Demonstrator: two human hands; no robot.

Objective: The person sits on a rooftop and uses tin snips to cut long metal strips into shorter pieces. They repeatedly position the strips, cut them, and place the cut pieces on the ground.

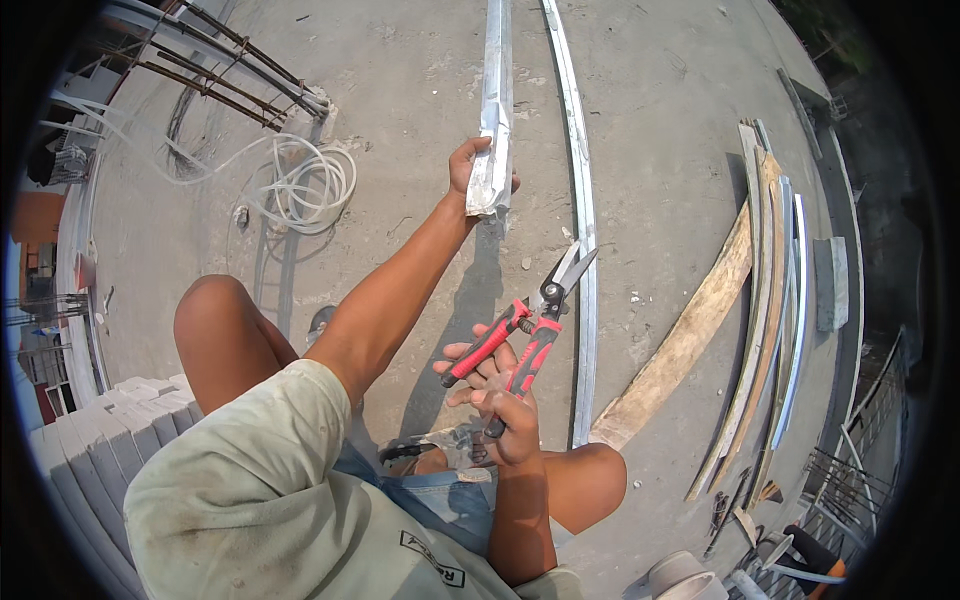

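Left hand [466, 172]: clamped on the channel [497, 85]. Right hand [513, 420]: fingers partly spread, thumb clamping one handle of the snips [551, 292], blades apart.

one printed mark shows: a boxed print [432, 559] on the front of the pale green shirt [262, 478] that the person wears, at the near side of the scene. dark capital letters run in a single line inside a thin black rectangular outline. the line slants, its left end lying farther away and its right end nearer. folds in the cloth blur the middle letters.
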